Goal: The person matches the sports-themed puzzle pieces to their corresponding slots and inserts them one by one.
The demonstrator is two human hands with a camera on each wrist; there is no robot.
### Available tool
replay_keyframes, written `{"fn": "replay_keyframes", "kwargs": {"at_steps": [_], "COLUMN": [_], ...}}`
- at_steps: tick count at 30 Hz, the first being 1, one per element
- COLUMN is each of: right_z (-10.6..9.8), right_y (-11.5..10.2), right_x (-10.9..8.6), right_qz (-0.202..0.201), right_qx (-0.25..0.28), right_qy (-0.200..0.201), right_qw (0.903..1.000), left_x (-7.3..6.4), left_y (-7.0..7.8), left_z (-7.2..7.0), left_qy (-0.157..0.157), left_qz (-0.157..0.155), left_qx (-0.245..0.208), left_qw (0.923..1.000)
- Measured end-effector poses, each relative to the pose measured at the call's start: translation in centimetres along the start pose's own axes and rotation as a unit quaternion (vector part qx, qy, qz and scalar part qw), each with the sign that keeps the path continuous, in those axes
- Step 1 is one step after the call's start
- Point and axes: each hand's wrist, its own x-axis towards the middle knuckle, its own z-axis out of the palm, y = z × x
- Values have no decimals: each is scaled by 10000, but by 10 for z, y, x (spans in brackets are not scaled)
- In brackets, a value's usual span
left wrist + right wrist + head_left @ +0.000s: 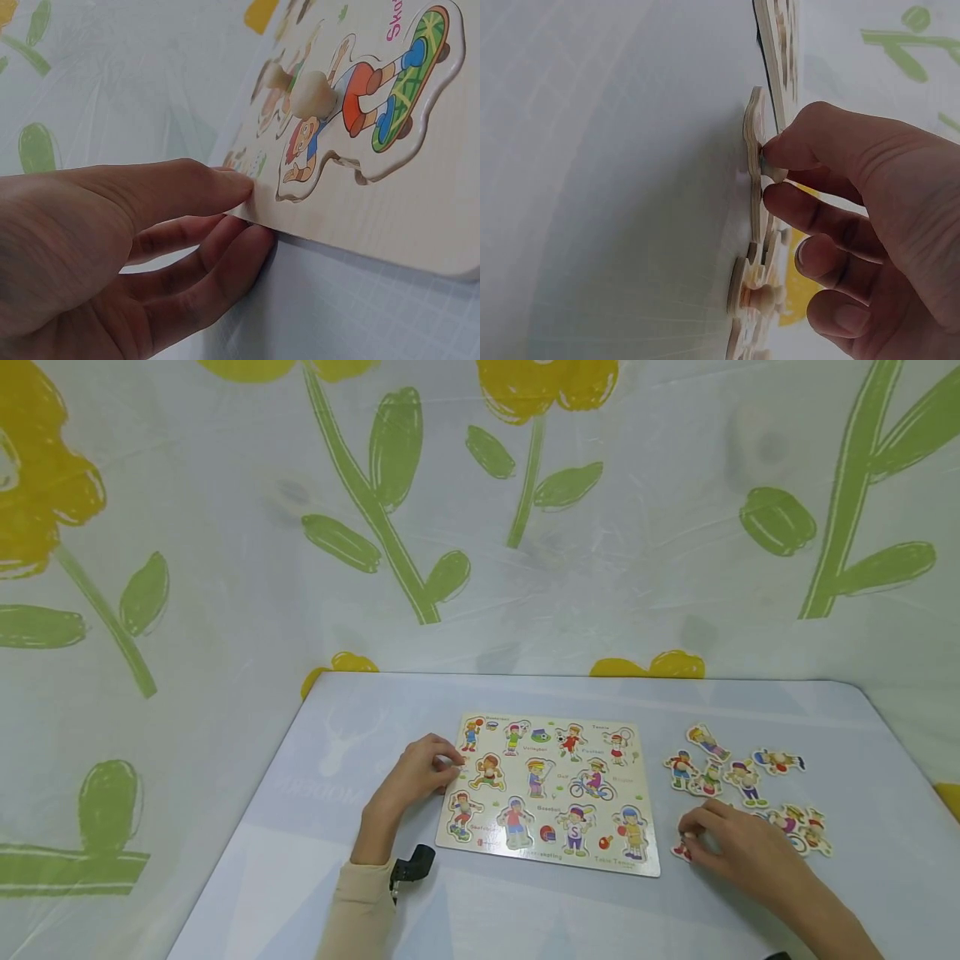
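Note:
A wooden puzzle board [502, 789] with sports figures lies on the table. At its left edge, my left hand [420, 768] grips the rim, with the thumb [225, 187] on top and the fingers curled at the side and below. Near that thumb, a skateboarder piece [364, 90] with a round wooden knob lies in its cutout, and another knob [277, 77] rises beyond. Right of the board, my right hand [738, 847] pinches the knob [775, 174] of a puzzle piece [754, 127] between thumb and index finger. Most of that piece's picture is hidden; a red part shows in the head view.
Several loose knobbed pieces lie beyond and beside my right hand, among them a purple-capped figure [746, 781], a sideways figure [780, 762] and a piece at the far right [816, 833]. A flower-printed curtain [600, 585] hangs behind the table [360, 710].

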Motion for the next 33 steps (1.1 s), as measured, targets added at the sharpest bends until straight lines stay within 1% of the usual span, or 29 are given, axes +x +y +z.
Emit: {"fn": "replay_keyframes", "kwargs": {"at_steps": [5,11,22,25,29,33], "right_z": [2,0,-1,-2,-4,-4], "right_y": [2,0,-3,-6,-11,-17], "right_x": [-1,0,2,7,19,31], "right_qz": [-38,-43,125,208,327,255], "right_qx": [31,1,-28,-42,-57,15], "right_qy": [43,136,-142,-261,-450,-428], "right_qw": [10000,9999,9998,9994,9984,9988], "left_x": [0,0,0,0,-1,-1], "left_y": [-1,-2,-1,0,0,0], "left_z": [0,1,1,0,0,0], "left_qy": [-19,-6,-22,-17,1,0], "left_qz": [-33,25,-21,-17,16,32], "left_qx": [5,12,0,18,57,71], "left_qw": [10000,10000,10000,10000,10000,10000]}}
